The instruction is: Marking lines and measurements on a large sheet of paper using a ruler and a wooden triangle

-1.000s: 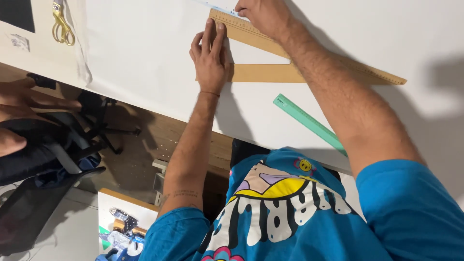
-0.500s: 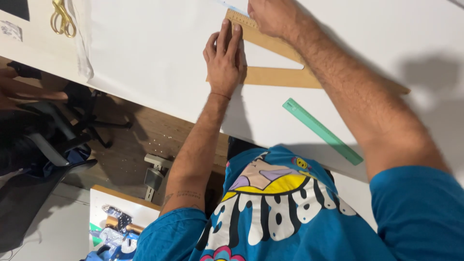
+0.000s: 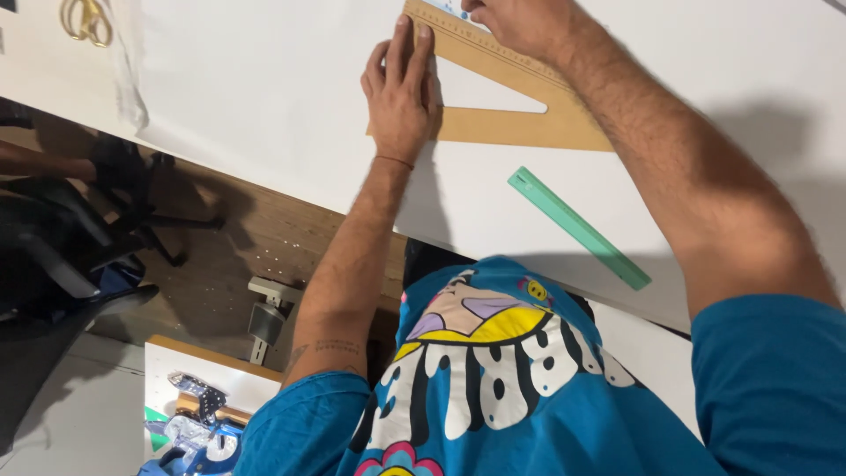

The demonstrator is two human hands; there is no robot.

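Observation:
A wooden set square [image 3: 520, 128] lies on a large white sheet [image 3: 264, 88] that covers the table. My left hand [image 3: 401, 88] lies flat on the set square's corner, fingers together, and presses it down. My right hand [image 3: 520, 22] is at the top edge of the view, against the set square's long graduated edge. Its fingertips are cut off by the frame, and a thin light-blue thing [image 3: 454, 7] shows beside them. A green ruler [image 3: 577, 227] lies loose on the sheet near my body, under my right forearm.
Gold scissors [image 3: 84, 19] lie at the sheet's far left. Below the table edge there is a wooden floor, a black office chair [image 3: 53, 256] and another person's arm [image 3: 44, 163]. A small white table with clutter [image 3: 194, 405] stands at the bottom left.
The view has shifted, so the scissors now sit nearer the top left corner. Both hands stay on the set square, and my right hand has slid slightly along its long edge.

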